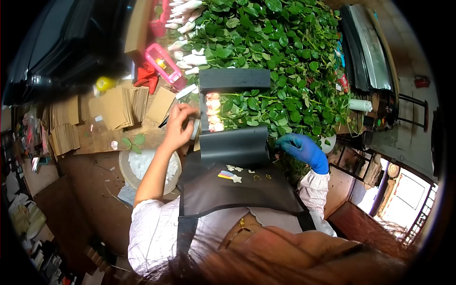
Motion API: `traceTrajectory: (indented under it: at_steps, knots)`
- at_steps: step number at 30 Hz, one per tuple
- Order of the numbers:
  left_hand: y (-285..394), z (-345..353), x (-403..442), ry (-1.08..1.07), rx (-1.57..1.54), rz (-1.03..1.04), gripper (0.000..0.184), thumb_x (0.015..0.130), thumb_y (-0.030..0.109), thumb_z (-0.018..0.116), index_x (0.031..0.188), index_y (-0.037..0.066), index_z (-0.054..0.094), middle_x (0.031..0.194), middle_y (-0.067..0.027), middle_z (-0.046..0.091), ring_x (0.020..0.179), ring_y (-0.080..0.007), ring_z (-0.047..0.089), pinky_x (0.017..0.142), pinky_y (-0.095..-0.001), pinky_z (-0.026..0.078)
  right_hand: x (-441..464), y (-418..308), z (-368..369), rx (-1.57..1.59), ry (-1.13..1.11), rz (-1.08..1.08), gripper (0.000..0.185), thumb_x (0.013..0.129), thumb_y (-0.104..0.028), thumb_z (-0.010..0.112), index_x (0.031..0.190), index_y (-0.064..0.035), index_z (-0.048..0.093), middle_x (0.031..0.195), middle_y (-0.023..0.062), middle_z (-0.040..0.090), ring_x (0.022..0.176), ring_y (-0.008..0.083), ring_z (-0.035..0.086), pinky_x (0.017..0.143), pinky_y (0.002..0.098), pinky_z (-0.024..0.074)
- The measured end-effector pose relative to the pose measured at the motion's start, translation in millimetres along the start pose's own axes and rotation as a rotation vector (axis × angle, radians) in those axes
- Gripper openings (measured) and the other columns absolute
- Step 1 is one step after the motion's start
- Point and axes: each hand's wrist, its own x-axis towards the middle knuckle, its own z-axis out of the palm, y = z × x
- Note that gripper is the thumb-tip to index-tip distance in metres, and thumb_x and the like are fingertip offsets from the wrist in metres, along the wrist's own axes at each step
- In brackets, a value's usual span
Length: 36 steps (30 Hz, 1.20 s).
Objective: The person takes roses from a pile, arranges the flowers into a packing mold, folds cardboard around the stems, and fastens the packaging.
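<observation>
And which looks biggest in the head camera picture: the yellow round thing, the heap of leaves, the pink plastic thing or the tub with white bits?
1. Heap of leaves
2. Tub with white bits
3. Pink plastic thing
4. Yellow round thing

No readable text, labels, brands, numbers or signs

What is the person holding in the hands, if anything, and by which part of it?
It cannot be told. The left hand is beside the roses, and the gloved right hand is near the leaves, but neither shows a clear hold.
</observation>
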Motion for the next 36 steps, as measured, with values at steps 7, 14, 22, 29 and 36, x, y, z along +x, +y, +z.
traceTrajectory:
  at_steps: [7,14,22,29,36]
  knots:
    - [57,-33,14,-0.544,0.259,0.255,0.060,0.071,0.000,0.065,0.128,0.020,0.063,0.115,-0.0125,0.054,0.104,-0.0317,0.057,0.087,-0.0407,0.050,-8,22,2,-0.384,0.012,-0.001,0.020,0.091,-0.025,0.064,0.105,-0.0102,0.069,0.095,0.0149,0.070,0.082,0.0308,0.068,0.073,0.0375,0.0535]
    - [67,-32,3,-0.559,0.184,0.291,0.062,0.071,-0.002,0.062,0.127,0.022,0.065,0.126,-0.0140,0.053,0.101,-0.0313,0.057,0.086,-0.0396,0.050,-4,24,39,-0.458,-0.072,-0.019,0.020,0.091,-0.020,0.065,0.107,-0.0091,0.070,0.096,0.0140,0.072,0.083,0.0251,0.069,0.076,0.0358,0.0543]
    - [2,-1,13,-0.136,-0.135,-0.237,0.014,0.090,0.016,0.070,0.091,0.002,0.067,0.085,-0.0026,0.056,0.074,-0.0115,0.050,0.067,-0.0273,0.042,-8,-22,17,0.382,-0.040,-0.293,0.023,0.090,-0.012,0.067,0.111,-0.0039,0.070,0.107,0.0088,0.069,0.091,0.0186,0.068,0.078,0.0329,0.0532]
    - [20,40,31,0.279,-0.432,-0.195,0.049,0.094,0.004,0.066,0.134,0.002,0.039,0.085,-0.0056,0.067,0.064,-0.0088,0.055,0.058,-0.0236,0.045,139,-48,59,-0.824,0.264,-0.452,0.031,0.076,-0.035,0.076,0.093,-0.0124,0.066,0.098,0.0118,0.064,0.093,0.0311,0.063,0.079,0.0450,0.0481]
    - [18,52,53,-0.286,0.346,0.514,0.054,0.091,0.021,0.062,0.140,0.004,0.048,0.148,-0.0177,0.046,0.135,-0.0324,0.046,0.112,-0.0447,0.036,162,-18,72,-0.904,0.319,-0.287,0.040,0.073,-0.038,0.077,0.101,-0.0133,0.063,0.102,0.0129,0.062,0.096,0.0320,0.062,0.084,0.0458,0.0481]
